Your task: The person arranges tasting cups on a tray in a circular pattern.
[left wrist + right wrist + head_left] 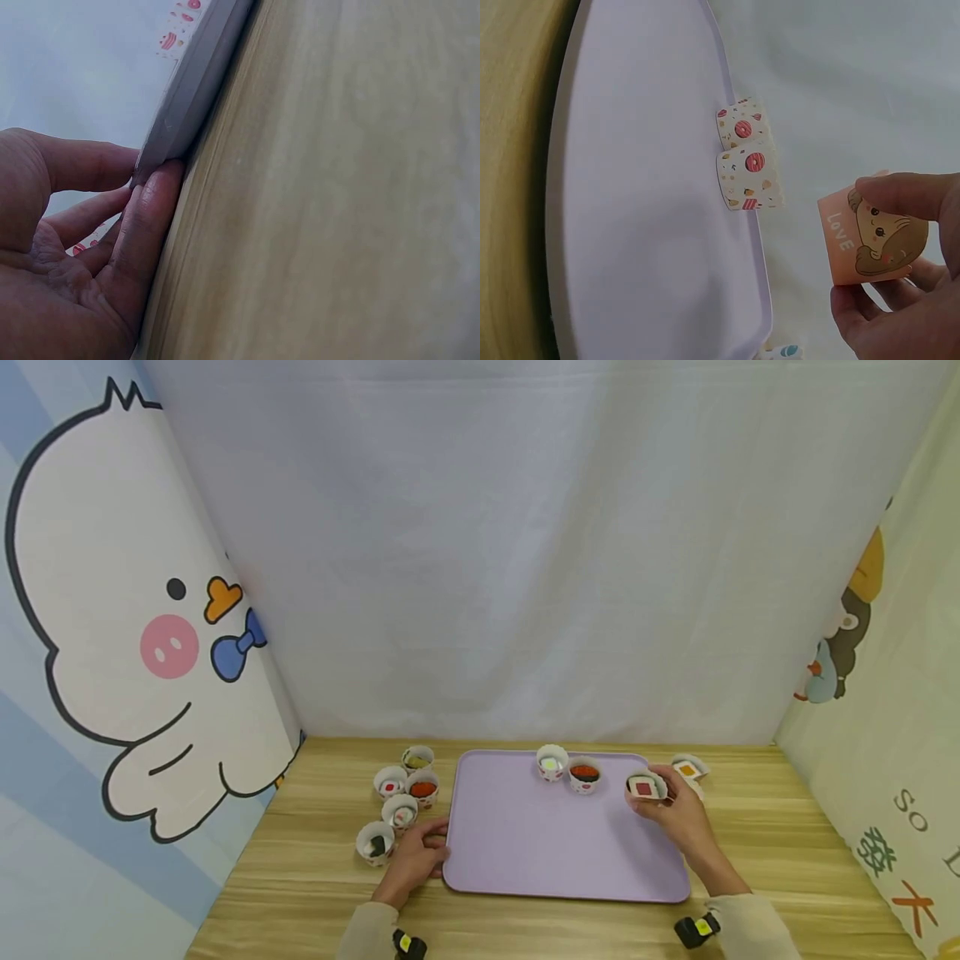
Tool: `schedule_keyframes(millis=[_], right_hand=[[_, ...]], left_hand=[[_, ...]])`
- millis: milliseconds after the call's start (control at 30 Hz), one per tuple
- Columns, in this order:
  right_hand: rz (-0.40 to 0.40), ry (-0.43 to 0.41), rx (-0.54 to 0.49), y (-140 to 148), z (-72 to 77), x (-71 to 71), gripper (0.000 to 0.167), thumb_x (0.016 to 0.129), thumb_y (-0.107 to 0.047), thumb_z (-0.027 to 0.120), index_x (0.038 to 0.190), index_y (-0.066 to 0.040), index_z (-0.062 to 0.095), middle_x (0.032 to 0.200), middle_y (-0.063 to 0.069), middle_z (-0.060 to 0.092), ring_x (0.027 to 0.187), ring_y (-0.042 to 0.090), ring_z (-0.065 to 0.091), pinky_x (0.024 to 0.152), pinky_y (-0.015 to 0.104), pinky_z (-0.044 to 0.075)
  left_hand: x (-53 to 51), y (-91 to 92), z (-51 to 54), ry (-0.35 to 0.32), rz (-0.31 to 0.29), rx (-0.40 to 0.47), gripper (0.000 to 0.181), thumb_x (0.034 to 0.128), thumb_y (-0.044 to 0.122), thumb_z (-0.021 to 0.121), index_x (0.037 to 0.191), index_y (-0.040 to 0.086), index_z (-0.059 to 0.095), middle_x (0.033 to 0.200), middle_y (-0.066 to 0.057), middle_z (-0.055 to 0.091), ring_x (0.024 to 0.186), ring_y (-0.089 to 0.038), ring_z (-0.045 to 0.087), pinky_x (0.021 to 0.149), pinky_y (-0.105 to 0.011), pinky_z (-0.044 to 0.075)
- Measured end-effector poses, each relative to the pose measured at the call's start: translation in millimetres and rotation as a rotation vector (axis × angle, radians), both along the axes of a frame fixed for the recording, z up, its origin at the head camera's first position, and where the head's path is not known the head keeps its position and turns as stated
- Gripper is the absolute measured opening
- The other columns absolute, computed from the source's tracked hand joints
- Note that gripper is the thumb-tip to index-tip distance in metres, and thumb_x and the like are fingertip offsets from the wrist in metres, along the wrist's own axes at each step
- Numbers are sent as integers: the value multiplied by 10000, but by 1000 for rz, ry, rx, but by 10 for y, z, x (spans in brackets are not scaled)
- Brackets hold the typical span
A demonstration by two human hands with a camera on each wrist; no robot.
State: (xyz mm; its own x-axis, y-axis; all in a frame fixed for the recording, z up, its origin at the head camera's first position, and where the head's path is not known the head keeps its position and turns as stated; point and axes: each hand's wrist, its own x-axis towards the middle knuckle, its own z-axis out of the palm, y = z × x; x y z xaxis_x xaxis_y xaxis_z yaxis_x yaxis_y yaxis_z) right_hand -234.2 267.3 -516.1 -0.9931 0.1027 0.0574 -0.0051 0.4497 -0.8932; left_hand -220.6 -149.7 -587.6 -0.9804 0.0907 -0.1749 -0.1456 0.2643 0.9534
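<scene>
My right hand holds a paper cup above the right part of a lilac tray. Inside that cup lies a white piece with a dark red square. The right wrist view shows the cup's peach side, printed with a cartoon face and "LOVE", between thumb and fingers. At the tray's left side, my left hand grips the rim; in the left wrist view its fingers meet the grey-looking tray edge. Two paper cups, one with a white-and-yellow piece, one with orange-red topping, stand at the tray's back.
Left of the tray stand several food-filled paper cups, including a front one near my left hand and a back one. Behind my right hand is a cup with an orange-topped piece. A pale curtain hangs behind the wooden table.
</scene>
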Motion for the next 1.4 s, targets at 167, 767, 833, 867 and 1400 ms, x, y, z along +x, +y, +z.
schedule_keyframes(millis=[167,767,833,867,1400], right_hand=[[-11,-43,21,-103,-50,-47,688,824,-100,768,1425,-39,439,1452,196,469,1131,231,506,798,110,420],[-42,-109,65,-361,-356,-254,688,795,-114,800,1394,-34,471,1291,251,588,987,248,650,755,239,479],[-39,-115,68,-375,-368,-262,686,804,-135,796,1398,-37,465,1272,236,603,997,248,660,776,262,493],[-33,-122,59,-379,-376,-266,688,813,-140,790,1405,-36,453,1270,233,604,1007,253,662,793,278,500],[-55,-145,102,-449,-493,-343,688,809,-156,791,1393,-18,456,1306,241,581,1060,299,602,795,283,462]], left_hand=[[-1,8,1,-12,2,0,535,857,4,639,1381,19,530,1244,-175,593,889,-147,600,605,-330,571],[0,6,-4,-8,5,-9,534,854,1,643,1376,14,533,1247,-177,595,900,-155,601,607,-337,572],[0,5,-3,-8,6,-10,535,853,2,644,1376,15,533,1248,-177,595,901,-155,601,607,-337,572],[-1,3,-2,-6,6,-11,536,853,3,644,1377,13,531,1248,-178,594,902,-154,600,606,-338,572],[-18,-7,6,-22,10,-22,542,853,1,643,1382,18,527,1242,-165,599,891,-146,599,596,-324,564]])
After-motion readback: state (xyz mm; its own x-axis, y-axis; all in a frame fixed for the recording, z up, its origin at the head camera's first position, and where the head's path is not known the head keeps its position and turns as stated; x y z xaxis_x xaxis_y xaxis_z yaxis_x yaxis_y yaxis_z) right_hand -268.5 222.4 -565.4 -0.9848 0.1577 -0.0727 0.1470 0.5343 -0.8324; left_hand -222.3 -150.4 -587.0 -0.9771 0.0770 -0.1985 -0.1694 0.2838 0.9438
